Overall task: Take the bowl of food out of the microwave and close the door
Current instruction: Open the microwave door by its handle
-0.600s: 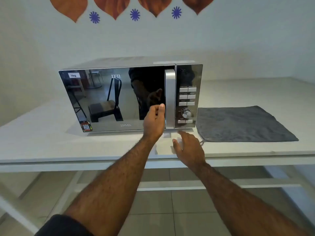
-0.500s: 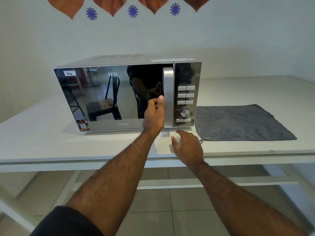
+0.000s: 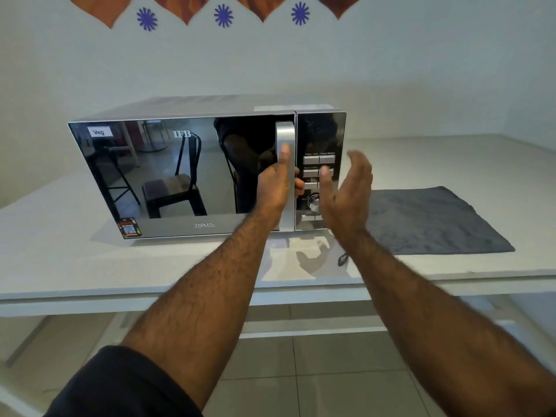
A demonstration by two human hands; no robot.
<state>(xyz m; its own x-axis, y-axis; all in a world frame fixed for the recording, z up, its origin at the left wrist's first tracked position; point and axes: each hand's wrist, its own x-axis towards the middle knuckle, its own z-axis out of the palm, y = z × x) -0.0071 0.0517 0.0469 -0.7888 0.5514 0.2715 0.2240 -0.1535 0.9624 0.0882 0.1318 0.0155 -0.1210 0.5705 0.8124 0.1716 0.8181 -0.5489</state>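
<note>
While the microwave [image 3: 192, 173] door is shut | left hand [image 3: 275, 188] clamped on handle [image 3: 285, 145] – right hand [image 3: 346, 200] open, empty, beside | bowl hidden inside | step: opening – next: pull outward.

Single head cam, wide-angle, faces fwd/down at microwave [image 3: 192, 173] front on table [image 3: 54, 254], close range.

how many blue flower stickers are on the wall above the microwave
3. One blue flower sticker on the left, one in the middle, one on the right, in a row above the microwave. More may lie outside the frame.
</note>
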